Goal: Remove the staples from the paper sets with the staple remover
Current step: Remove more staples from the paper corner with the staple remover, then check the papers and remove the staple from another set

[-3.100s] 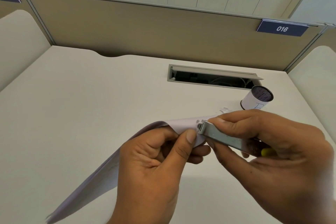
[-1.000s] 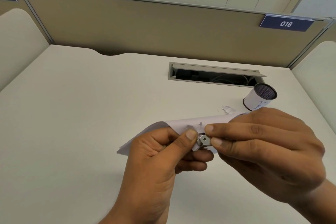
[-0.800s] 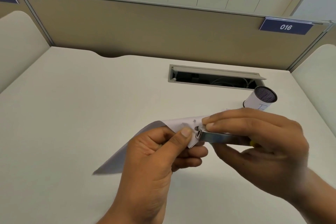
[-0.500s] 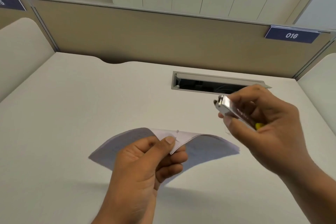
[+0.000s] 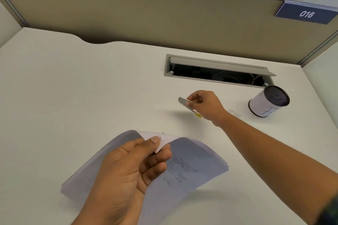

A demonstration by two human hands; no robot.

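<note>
My left hand (image 5: pixel 128 171) pinches a corner of a white paper set (image 5: pixel 192 166) between thumb and fingers and holds it curved above the desk. Printed text shows on the sheet's underside. A small staple mark sits beside my thumb tip. My right hand (image 5: pixel 204 106) is stretched out over the middle of the desk, well beyond the paper, and grips the metal staple remover (image 5: pixel 184 102) with its yellow end toward my wrist. The tool's silver tip points left, apart from the paper.
A mesh pen cup (image 5: pixel 268 101) wrapped in white paper stands at the right. Behind my right hand is an open cable slot (image 5: pixel 217 71) in the white desk (image 5: pixel 73 87). A tan partition with a "016" label (image 5: pixel 305 13) closes the back.
My right hand has pulled the staple remover off the paper corner and carried it away toward the middle of the desk. The paper set has dropped lower and opened out in my left hand.
</note>
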